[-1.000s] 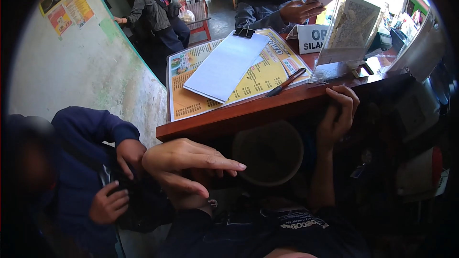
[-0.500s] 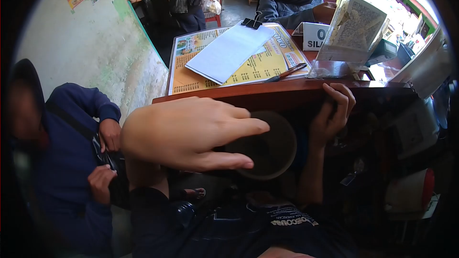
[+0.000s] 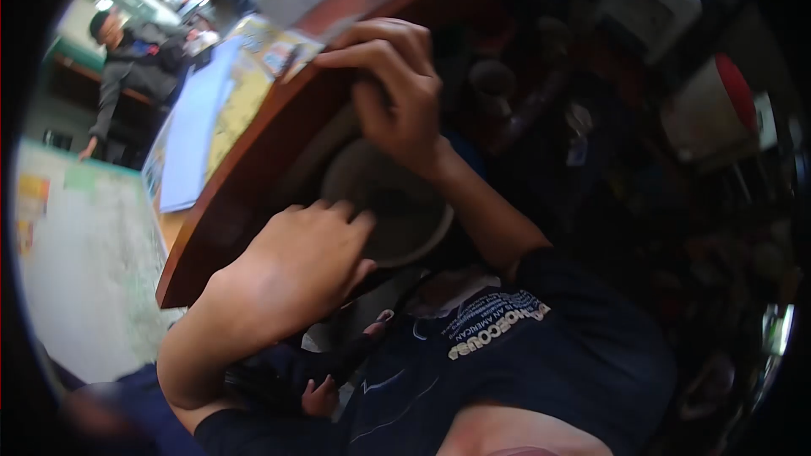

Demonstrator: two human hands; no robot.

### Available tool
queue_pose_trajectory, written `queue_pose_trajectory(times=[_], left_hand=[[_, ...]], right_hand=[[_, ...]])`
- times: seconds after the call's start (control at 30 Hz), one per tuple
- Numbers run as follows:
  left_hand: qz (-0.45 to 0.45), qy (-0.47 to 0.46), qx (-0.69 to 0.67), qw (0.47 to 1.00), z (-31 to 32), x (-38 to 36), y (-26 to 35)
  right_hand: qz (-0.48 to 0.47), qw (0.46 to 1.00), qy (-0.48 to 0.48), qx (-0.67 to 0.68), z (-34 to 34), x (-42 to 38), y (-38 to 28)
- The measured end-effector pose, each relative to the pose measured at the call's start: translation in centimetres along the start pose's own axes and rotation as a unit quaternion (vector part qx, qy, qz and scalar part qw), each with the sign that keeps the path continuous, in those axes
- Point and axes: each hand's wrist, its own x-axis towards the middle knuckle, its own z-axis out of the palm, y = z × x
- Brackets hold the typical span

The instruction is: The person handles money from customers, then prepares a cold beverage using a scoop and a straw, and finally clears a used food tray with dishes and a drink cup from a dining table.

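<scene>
My left hand (image 3: pixel 291 257) hovers below the wooden counter's edge (image 3: pixel 253 152), beside a round grey bucket (image 3: pixel 443 241) under the counter. Its blurred fingers are loosely bent, the thumb stands apart, and nothing shows in it. My right hand (image 3: pixel 397 84) rests bent fingers on the counter's edge, spread a little, with the thumb lower down; I see no object in it. White paper sheets (image 3: pixel 196 131) and a yellow printed menu (image 3: pixel 245 93) lie on the counter, left of my right hand.
A person in a dark jacket (image 3: pixel 139 76) stands beyond the counter. Another person's hand (image 3: pixel 319 395) and dark blue clothing (image 3: pixel 144 405) are low on the left. A white container with a red end (image 3: pixel 705 105) stands at right. A pale wall (image 3: pixel 76 245) rises at left.
The view has swung right and tilted, so the counter and papers now sit to the left. My left hand has drawn lower, its fingers more bent. My right hand stays at the counter's edge.
</scene>
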Motion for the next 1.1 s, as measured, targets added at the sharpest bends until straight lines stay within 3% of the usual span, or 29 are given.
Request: queue_pose_trajectory(times=[0.43,0.5,0.53,0.6,0.67,0.7,0.77,0.8,0.83,0.9,0.93,0.97,1.0,1.1], left_hand=[[0.055,0.026,0.082,0.995,4.0,1.9,-0.2],[0.068,0.037,0.083,0.994,4.3,2.0,0.2],[0.075,0.045,0.085,0.993,4.5,2.0,0.1],[0.089,0.027,0.078,0.993,4.6,1.3,0.2],[0.103,0.018,0.057,0.993,4.1,0.9,0.7],[0.114,0.008,0.055,0.992,3.7,0.9,1.1],[0.122,-0.008,0.050,0.991,3.1,0.8,2.1],[0.134,-0.002,0.063,0.989,3.5,0.6,2.2],[0.137,0.007,0.077,0.988,4.1,0.5,2.2],[0.121,-0.002,0.099,0.988,5.2,0.6,2.2],[0.105,-0.016,0.093,0.990,5.4,0.7,2.2],[0.091,-0.033,0.081,0.992,5.3,0.8,2.2],[0.082,-0.051,0.070,0.993,5.2,0.9,2.4],[0.069,-0.055,0.090,0.992,4.9,1.2,2.5]], right_hand=[[-0.012,0.999,-0.045,-0.002,-2.6,-0.9,-1.4],[-0.041,0.996,-0.062,-0.040,-6.4,-1.1,-1.6],[-0.013,0.994,-0.067,-0.081,-9.3,-1.5,-1.7],[-0.063,0.961,0.013,-0.270,-15.2,-1.6,-0.3],[0.118,0.918,0.195,-0.325,-21.3,-4.0,3.0],[0.186,0.898,0.240,-0.319,-25.2,-6.0,5.1],[0.315,0.853,0.152,-0.388,-34.7,-13.8,11.5],[0.331,0.870,0.032,-0.364,-39.5,-19.9,15.4],[0.395,0.866,0.011,-0.306,-41.4,-24.6,17.4],[0.438,0.842,-0.120,-0.292,-45.0,-31.9,20.9],[0.494,0.844,-0.084,-0.190,-45.0,-33.2,21.7],[0.563,0.813,-0.058,-0.134,-44.5,-32.5,21.2],[0.578,0.810,-0.049,-0.087,-44.2,-31.7,20.9],[0.595,0.795,-0.065,-0.096,-44.2,-29.9,20.2]])
